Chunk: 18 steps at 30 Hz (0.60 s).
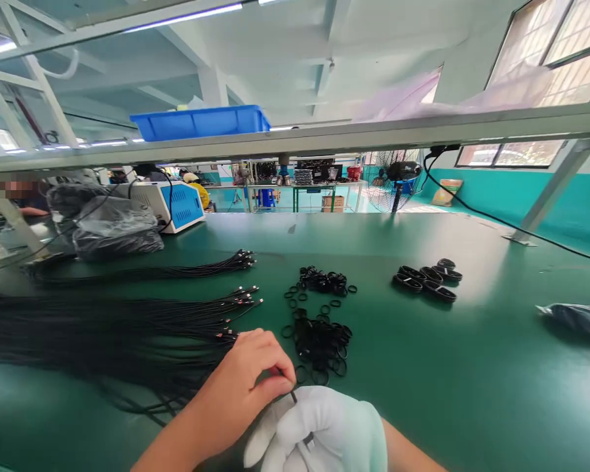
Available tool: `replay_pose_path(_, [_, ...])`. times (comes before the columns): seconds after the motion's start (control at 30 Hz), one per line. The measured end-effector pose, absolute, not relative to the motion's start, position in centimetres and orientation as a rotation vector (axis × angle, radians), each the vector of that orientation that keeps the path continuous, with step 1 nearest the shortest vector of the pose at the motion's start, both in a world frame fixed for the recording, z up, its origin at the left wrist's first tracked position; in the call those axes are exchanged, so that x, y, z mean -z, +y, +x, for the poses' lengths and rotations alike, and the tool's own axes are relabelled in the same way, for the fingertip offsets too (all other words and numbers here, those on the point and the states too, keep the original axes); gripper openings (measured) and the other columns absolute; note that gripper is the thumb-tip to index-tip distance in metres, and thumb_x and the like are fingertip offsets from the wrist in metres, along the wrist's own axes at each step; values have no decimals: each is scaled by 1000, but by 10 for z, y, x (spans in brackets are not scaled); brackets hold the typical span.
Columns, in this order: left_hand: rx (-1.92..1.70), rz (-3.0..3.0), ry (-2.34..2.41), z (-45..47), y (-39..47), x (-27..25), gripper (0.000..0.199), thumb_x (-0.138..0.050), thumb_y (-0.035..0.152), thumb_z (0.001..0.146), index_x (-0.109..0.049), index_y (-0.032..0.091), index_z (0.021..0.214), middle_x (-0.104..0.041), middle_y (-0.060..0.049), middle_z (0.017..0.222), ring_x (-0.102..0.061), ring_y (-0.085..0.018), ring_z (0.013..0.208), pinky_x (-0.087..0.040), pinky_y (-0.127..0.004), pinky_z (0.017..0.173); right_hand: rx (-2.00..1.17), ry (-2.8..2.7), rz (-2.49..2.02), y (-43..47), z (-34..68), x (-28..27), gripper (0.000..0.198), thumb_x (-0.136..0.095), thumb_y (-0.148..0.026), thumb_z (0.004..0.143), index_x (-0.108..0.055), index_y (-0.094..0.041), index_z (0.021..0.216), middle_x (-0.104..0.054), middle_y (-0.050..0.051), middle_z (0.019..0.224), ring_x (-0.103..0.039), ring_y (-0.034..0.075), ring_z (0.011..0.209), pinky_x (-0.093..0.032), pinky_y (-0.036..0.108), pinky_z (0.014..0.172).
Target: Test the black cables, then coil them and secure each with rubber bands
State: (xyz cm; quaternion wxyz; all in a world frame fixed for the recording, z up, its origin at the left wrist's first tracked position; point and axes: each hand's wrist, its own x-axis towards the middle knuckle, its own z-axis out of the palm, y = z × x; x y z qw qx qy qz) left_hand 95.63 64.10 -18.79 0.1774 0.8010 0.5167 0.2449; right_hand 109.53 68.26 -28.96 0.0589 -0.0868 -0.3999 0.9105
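Observation:
My left hand (255, 370) is bare and closed, thumb and forefinger pinching a short visible stretch of black cable (294, 396). That stretch runs down to my right hand (324, 426), which wears a white glove. The gloved fingers are curled around the cable, and a small connector end (309, 440) shows between them; most of what they hold is hidden. Just beyond my hands lies a pile of black rings (322, 341), with a second ring pile (327, 282) behind it. To the left, long black cables (128, 321) lie in bundles, their connector ends pointing right.
Several coiled black cables (425, 278) sit on the green table (472, 367) at right. A plastic bag (577, 321) lies at the far right edge. Wrapped bags (115, 223) and a blue-and-white machine (172, 204) stand back left. Overhead, a shelf holds a blue tray (201, 123).

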Motion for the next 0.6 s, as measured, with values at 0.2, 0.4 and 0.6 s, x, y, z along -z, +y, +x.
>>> replay_pose_path(0.2, [-785, 2179, 1443, 955, 644, 190, 15, -52, 15, 80, -61, 24, 71, -57, 4, 77, -51, -15, 81, -38, -27, 79, -2830, -1179, -177, 678, 1099, 281, 38, -57, -24, 67, -65, -1, 96, -70, 10, 78, -65, 14, 66, -47, 21, 60])
replay_pose_path(0.4, [-728, 2302, 1549, 951, 646, 229, 29, -37, 25, 90, -64, 32, 97, -66, 3, 88, -59, -16, 81, -45, -27, 74, -2547, -1216, -104, 678, 1117, 261, 44, -73, -36, 59, -64, -6, 91, -68, 9, 80, -65, 18, 74, -46, 27, 66])
replay_pose_path(0.6, [-775, 2890, 1966, 886, 645, 286, 33, -37, 25, 87, -69, 28, 87, -73, -1, 90, -67, -22, 78, -49, -33, 69, -2037, -782, 147, 711, 1163, 212, 17, -58, -33, 81, -49, -21, 71, -49, -8, 59, -50, 7, 53, -41, 21, 51])
